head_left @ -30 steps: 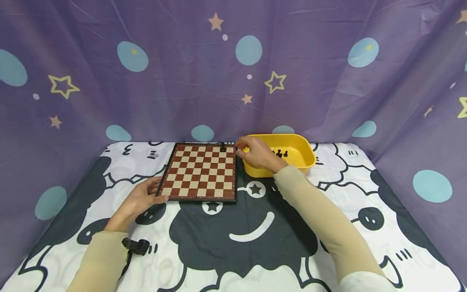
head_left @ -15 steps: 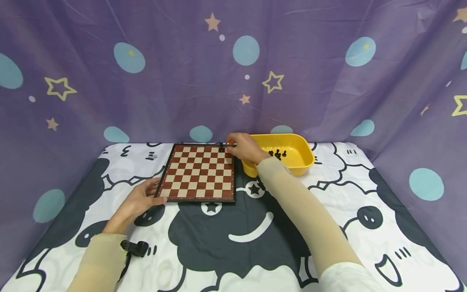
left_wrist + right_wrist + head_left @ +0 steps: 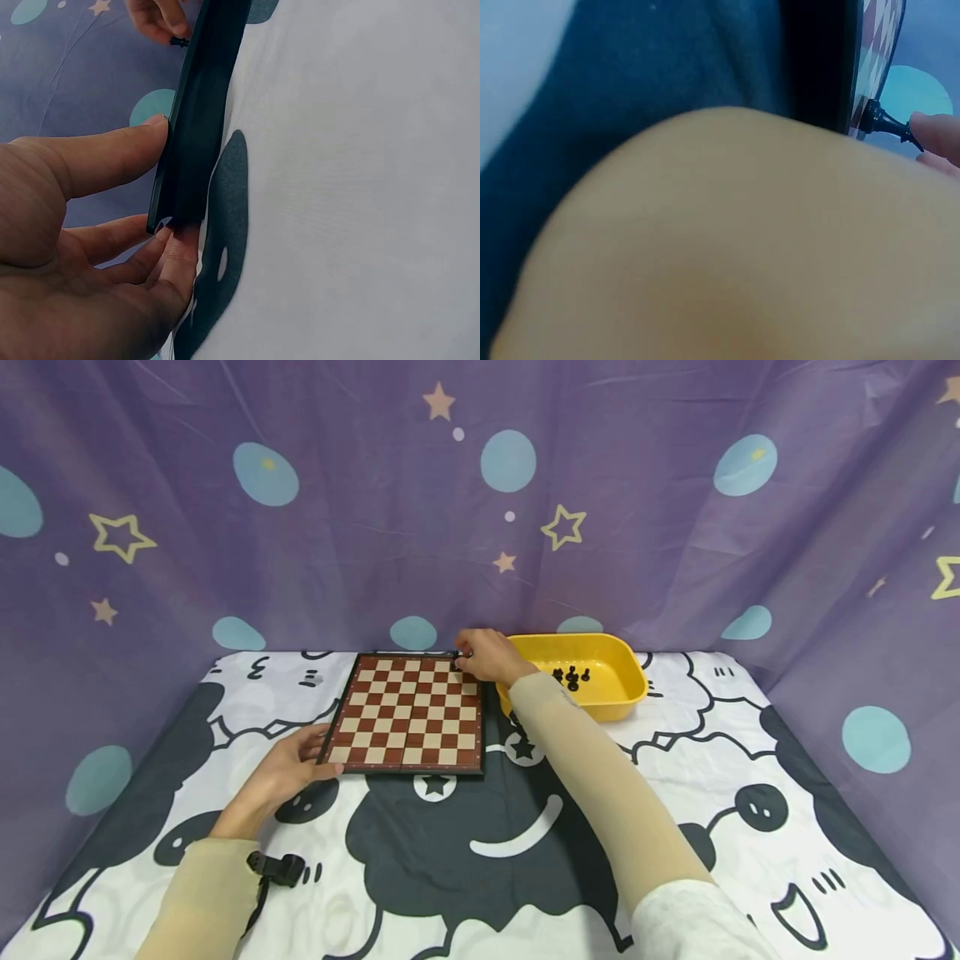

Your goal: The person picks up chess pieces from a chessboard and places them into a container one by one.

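A brown-and-cream chessboard [image 3: 405, 718] lies on the patterned cloth. At its near left corner my left hand [image 3: 288, 768] grips the edge; the left wrist view has the thumb on the upper rim of the board's dark side [image 3: 199, 112] and fingertips beneath. Over the far right corner, my right hand [image 3: 487, 656] pinches a small black chess piece, mostly hidden by the fingers in the head view. In the right wrist view a black chess piece [image 3: 889, 124] has its broad base at the board and its narrow end at the fingertips. Its exact kind is unclear.
Right of the board stands a yellow basin [image 3: 630, 689], with several black chess pieces [image 3: 573, 677] inside. My right forearm passes in front of its near left side. A purple curtain [image 3: 337, 568] hangs directly behind the board and basin.
My right hand has moved left from the basin's left rim to over the board's far right corner, where a black piece was standing. My left hand stays on the board's corner.
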Available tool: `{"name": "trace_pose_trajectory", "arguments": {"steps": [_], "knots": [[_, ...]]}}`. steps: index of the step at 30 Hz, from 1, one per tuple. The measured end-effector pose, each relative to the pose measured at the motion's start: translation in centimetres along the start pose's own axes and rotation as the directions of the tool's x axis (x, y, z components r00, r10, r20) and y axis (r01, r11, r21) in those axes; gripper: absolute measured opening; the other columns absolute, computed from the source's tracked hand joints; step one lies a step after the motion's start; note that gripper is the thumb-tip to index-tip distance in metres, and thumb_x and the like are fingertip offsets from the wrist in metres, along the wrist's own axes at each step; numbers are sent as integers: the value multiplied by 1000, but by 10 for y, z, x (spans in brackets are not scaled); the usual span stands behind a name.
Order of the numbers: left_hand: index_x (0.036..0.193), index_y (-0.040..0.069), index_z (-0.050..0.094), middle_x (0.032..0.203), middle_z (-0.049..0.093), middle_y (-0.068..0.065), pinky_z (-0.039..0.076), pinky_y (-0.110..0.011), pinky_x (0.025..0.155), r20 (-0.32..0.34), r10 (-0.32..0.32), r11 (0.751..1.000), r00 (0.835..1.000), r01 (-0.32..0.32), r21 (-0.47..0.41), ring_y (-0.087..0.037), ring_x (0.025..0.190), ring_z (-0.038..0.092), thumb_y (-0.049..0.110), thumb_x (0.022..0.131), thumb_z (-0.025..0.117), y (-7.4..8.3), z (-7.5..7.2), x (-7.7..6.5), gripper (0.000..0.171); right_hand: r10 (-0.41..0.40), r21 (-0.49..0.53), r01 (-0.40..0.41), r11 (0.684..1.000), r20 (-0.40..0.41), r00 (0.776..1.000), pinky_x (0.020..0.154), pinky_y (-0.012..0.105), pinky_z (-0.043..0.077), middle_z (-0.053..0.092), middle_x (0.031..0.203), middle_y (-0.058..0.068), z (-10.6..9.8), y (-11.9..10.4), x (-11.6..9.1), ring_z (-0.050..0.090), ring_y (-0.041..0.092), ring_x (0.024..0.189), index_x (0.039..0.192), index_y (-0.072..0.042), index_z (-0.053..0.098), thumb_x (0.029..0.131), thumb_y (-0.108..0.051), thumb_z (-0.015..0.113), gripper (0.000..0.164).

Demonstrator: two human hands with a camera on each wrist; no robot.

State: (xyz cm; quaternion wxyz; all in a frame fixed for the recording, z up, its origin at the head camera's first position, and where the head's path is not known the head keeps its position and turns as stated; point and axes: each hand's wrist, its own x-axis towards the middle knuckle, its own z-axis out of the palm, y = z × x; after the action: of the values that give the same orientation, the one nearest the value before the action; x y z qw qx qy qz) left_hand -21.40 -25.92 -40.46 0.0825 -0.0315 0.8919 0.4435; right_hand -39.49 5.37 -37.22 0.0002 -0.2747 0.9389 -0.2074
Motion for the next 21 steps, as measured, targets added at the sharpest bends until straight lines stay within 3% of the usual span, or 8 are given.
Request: {"name": "trace_pose_trajectory", "arguments": {"steps": [9,21], "knots": [[148,-2,26,136,44,-28,42,-52,96,4,11,1000,1000,-11,-2,-42,121,46,12,81,74,1,2,2,83,35,22,-36,999,47,998,87,38,47,64,108,3,3,5,7,58,19,96,119,-12,63,91,-28,65,32],[147,-4,27,133,45,-29,43,-52,94,-9,17,1000,1000,-17,-3,-42,118,48,11,81,75,0,0,0,83,4,98,-8,995,40,999,80,31,49,65,99,0,6,1,11,59,14,88,111,-12,67,92,-23,64,22]]}}
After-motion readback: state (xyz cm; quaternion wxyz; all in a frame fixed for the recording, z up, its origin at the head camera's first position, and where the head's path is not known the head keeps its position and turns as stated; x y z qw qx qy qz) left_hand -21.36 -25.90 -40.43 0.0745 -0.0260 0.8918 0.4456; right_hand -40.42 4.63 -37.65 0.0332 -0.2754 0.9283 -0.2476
